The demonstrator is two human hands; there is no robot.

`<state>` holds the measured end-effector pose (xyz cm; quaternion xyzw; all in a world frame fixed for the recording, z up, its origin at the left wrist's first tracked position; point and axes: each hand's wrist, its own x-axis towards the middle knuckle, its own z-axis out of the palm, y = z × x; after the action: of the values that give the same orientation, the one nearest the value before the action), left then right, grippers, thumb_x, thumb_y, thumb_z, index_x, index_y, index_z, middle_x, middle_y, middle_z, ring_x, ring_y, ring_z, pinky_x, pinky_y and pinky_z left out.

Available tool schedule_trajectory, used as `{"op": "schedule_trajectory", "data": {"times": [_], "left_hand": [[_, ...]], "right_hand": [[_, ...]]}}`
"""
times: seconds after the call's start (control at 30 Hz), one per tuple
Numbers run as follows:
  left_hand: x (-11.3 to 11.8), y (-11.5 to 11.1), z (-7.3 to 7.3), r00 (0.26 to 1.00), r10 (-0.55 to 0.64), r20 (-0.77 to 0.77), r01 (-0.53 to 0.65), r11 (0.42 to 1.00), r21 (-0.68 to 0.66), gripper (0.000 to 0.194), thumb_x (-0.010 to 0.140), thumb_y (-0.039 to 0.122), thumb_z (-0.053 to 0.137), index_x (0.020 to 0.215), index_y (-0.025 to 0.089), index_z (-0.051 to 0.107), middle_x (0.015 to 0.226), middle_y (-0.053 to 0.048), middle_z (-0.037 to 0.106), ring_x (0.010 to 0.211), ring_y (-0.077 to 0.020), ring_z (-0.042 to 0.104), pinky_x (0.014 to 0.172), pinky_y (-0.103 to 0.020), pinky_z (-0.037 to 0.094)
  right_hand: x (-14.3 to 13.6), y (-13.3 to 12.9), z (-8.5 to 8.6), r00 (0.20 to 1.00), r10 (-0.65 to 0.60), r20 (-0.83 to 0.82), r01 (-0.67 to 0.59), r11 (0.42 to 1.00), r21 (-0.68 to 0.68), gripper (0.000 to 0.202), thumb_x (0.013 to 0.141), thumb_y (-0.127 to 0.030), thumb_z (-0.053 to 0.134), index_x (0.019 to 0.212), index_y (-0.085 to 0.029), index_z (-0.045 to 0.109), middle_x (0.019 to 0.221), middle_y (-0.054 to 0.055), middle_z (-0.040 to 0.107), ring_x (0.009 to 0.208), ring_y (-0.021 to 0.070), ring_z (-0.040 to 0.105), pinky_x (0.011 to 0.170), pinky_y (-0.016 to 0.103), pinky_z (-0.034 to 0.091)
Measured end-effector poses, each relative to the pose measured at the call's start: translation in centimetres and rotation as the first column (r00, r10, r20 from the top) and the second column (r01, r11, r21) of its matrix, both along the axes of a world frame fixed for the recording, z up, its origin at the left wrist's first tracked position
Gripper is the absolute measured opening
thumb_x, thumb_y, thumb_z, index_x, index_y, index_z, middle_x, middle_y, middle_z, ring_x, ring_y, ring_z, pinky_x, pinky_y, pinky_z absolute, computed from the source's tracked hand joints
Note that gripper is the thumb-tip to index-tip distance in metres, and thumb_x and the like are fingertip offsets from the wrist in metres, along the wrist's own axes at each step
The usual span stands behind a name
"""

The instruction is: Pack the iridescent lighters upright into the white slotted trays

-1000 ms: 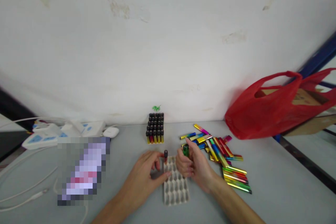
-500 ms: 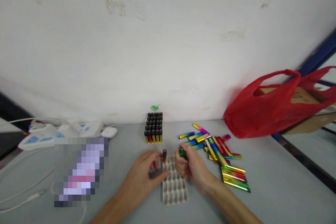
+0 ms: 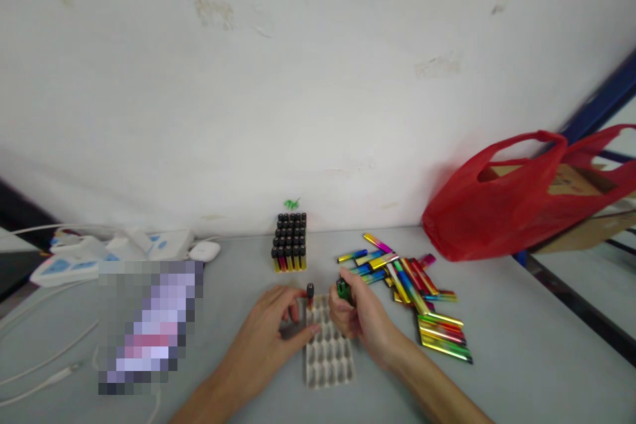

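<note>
A pale moulded tray with rows of pockets lies between my hands. One upright lighter, black-topped with a reddish body, stands in its far left pocket. My left hand is at the tray's left edge, thumb and forefinger apart. Its forefinger reaches the upright lighter and its thumb lies over the tray. My right hand is closed around a green lighter over the tray's right side, thumb near the top. The fingers hide most of that lighter.
A full block of black-topped lighters stands by the wall. Loose shiny coloured lighters lie heaped at right. A red bag holds a cardboard box. At left are a power strip, cables and a blurred-out purple object.
</note>
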<state>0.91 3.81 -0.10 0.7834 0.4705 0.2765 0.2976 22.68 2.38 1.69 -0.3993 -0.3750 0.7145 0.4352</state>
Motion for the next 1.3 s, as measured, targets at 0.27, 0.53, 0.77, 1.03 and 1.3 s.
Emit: {"op": "schedule_trajectory", "data": {"times": [0.27,0.53,0.77,1.03,1.3], "left_hand": [[0.0,0.0,0.1,1.000,0.000,-0.013,0.000,1.000,-0.003,0.020,0.091,0.031,0.087,0.104,0.024,0.074,0.089,0.000,0.068,0.089,-0.0266,0.066,0.081,-0.035,0.049],[0.0,0.0,0.1,1.000,-0.009,-0.004,0.009,1.000,0.023,0.020,0.091,0.033,0.086,0.105,0.025,0.074,0.089,-0.001,0.070,0.088,-0.0273,0.067,0.080,-0.035,0.050],[0.1,0.0,0.1,1.000,0.001,-0.012,-0.001,1.000,0.018,0.021,0.090,0.028,0.090,0.100,0.024,0.072,0.089,0.000,0.068,0.089,-0.0269,0.066,0.082,-0.035,0.049],[0.0,0.2,0.0,1.000,-0.010,-0.009,0.010,1.000,0.017,0.019,0.092,0.031,0.089,0.102,0.024,0.074,0.088,0.000,0.067,0.088,-0.0268,0.066,0.081,-0.035,0.049],[-0.1,0.2,-0.1,1.000,-0.005,-0.007,0.005,1.000,0.027,0.022,0.090,0.030,0.091,0.107,0.024,0.076,0.088,0.000,0.069,0.087,-0.0266,0.067,0.080,-0.033,0.049]], "right_hand": [[0.1,0.3,0.3,0.995,0.008,-0.100,-0.013,0.999,-0.050,0.070,0.084,-0.088,0.068,0.066,-0.026,0.041,0.057,-0.013,0.023,0.050,0.0086,0.011,0.048,0.028,0.007],[0.4,0.4,0.2,0.998,-0.038,-0.055,0.035,0.998,-0.048,0.069,0.085,-0.086,0.067,0.064,-0.026,0.040,0.056,-0.012,0.021,0.050,0.0085,0.011,0.047,0.026,0.007],[0.1,0.4,-0.3,0.996,-0.086,-0.003,0.086,0.996,-0.015,0.065,0.087,-0.081,0.063,0.060,-0.027,0.038,0.054,-0.011,0.023,0.048,0.0084,0.012,0.046,0.028,0.008],[-0.3,0.4,-1.0,0.991,-0.130,0.038,0.128,0.991,0.035,0.065,0.089,-0.081,0.059,0.060,-0.028,0.038,0.050,-0.010,0.023,0.045,0.0090,0.014,0.044,0.029,0.009],[-0.4,0.3,-0.8,0.991,-0.125,0.054,0.121,0.991,0.060,0.063,0.088,-0.082,0.057,0.061,-0.028,0.039,0.049,-0.010,0.026,0.044,0.0092,0.017,0.043,0.028,0.013]]}}
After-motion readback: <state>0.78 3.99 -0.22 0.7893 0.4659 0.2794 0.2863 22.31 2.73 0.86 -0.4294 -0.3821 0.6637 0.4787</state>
